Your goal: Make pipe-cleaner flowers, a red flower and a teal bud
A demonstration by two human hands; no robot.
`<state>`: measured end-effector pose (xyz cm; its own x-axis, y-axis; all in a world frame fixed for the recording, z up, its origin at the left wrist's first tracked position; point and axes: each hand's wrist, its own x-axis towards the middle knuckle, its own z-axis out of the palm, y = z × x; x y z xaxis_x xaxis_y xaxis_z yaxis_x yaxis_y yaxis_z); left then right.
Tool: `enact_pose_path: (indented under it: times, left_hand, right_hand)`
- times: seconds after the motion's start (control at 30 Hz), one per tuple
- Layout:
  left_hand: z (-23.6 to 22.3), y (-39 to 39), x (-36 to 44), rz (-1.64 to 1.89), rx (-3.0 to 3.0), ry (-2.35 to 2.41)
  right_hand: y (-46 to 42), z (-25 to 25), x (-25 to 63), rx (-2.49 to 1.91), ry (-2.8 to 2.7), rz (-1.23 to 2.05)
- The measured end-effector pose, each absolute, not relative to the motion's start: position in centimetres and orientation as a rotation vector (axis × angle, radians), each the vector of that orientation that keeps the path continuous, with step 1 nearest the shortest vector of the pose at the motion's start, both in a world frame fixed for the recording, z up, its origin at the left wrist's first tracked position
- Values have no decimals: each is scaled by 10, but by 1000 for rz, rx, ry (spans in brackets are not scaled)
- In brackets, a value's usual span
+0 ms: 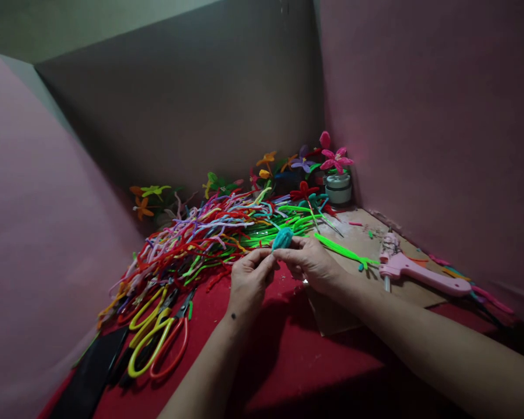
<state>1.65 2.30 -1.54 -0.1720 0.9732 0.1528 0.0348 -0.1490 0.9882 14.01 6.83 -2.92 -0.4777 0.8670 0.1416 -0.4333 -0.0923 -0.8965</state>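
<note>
A small teal bud of bent pipe cleaner (282,238) is held up between my two hands, above the red cloth. My left hand (252,272) pinches its lower end with thumb and fingertips. From the right side, my right hand (312,262) closes thumb and fingers on the same bud. Just beyond the hands lies a large heap of loose pipe cleaners (201,227) in many colours. A bright green bundle of pipe cleaners (343,250) rests on the cardboard to the right of my right hand.
A pink glue gun (419,272) lies on the cardboard sheet (402,297) at right. Scissors with yellow and red handles (170,343) and a black flat object (89,372) are at left. Finished pipe-cleaner flowers (336,159), one in a white pot (338,189), line the back wall.
</note>
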Motion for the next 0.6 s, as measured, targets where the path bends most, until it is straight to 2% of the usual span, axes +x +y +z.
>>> enact_pose_path:
  times: [0.13,0.33,0.6]
  left_hand:
    - [-13,26,9,1409,1096,1209]
    - [-11,30,-6,1297,888,932]
    - [-9,29,-13,1246,678,738]
  right_hand:
    - [65,-25,141,-533,-1224,1757]
    - [69,-25,142,-684,-967,1711]
    - [75,-31,142,-759,-1061,1617]
